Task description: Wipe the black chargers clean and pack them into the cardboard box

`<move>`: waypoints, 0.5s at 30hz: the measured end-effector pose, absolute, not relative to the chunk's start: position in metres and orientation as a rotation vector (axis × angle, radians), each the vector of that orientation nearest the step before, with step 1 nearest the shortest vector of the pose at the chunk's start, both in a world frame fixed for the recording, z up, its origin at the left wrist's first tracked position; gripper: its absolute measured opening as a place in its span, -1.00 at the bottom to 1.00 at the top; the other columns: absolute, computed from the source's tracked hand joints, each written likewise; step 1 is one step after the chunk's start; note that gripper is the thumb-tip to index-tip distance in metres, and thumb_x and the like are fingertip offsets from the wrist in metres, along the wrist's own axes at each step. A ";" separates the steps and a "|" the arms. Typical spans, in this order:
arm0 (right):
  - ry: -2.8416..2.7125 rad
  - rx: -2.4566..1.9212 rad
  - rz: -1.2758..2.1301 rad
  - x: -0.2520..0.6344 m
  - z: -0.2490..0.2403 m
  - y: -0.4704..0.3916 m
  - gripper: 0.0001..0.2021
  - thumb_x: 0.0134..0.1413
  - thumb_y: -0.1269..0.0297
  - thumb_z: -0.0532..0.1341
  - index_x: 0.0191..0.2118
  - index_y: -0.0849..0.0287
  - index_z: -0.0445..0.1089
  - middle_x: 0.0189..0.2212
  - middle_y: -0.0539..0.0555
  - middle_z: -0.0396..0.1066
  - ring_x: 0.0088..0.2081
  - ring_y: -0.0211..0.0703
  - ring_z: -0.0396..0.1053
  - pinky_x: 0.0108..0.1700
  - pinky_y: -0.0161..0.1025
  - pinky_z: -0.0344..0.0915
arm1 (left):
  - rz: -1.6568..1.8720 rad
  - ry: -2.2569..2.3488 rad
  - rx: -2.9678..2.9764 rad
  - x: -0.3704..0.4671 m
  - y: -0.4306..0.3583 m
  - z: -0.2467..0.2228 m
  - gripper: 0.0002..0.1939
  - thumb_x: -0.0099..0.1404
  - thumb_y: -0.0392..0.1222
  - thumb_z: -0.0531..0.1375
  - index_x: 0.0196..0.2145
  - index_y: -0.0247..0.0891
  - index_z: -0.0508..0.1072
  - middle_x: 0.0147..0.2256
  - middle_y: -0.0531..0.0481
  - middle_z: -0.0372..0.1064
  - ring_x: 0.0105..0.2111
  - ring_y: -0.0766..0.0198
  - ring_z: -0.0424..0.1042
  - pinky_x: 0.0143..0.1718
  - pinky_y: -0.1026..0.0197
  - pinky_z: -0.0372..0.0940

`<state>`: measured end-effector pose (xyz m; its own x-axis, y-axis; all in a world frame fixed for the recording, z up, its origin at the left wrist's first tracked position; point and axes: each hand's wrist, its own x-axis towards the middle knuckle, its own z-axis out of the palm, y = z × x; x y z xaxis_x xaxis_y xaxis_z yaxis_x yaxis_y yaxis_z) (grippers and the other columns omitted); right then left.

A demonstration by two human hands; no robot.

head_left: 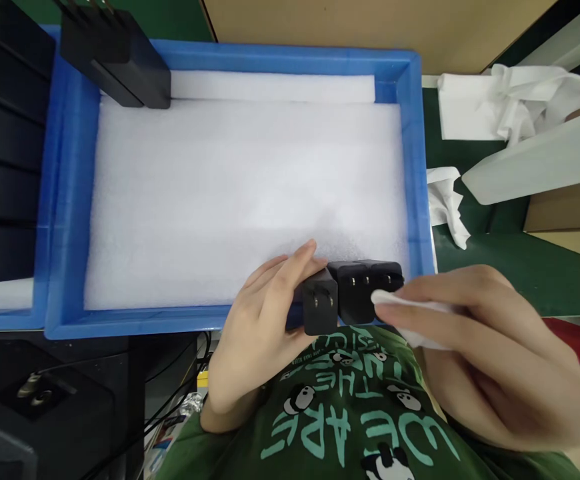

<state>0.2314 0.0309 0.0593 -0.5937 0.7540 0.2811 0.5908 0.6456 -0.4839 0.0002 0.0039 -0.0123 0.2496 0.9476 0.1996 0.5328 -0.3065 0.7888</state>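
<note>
My left hand (pixel 265 320) is closed around a black plug-in power adapter (pixel 320 317), its two metal prongs facing me. Right beside it stand more black adapters (pixel 357 303) at the near edge of the blue tray (pixel 240 55), prongs also showing. Between the fingers of my right hand (pixel 500 353) is a folded white wipe (pixel 420 317). The tip of the wipe is close to the rightmost adapter; whether they touch I cannot tell. White foam (pixel 240 193) lines the tray floor.
A pair of black adapters (pixel 130 60) stands in the tray's far left corner. At left, another blue tray (pixel 0 321) holds several black adapters. Crumpled white wipes (pixel 530 103) lie on the green surface at right, near a pale translucent object (pixel 540 160).
</note>
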 end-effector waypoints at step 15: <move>-2.345 -1.024 0.188 0.193 0.023 0.017 -0.73 0.23 0.63 0.15 -0.10 0.23 0.52 -0.30 0.12 0.51 -0.34 -0.15 0.34 -0.31 -0.18 0.34 | 0.893 1.362 1.933 0.001 0.004 -0.011 -0.18 0.38 -0.19 0.29 0.43 0.03 -0.05 0.12 -0.04 0.50 0.10 0.05 0.53 0.22 -0.10 0.42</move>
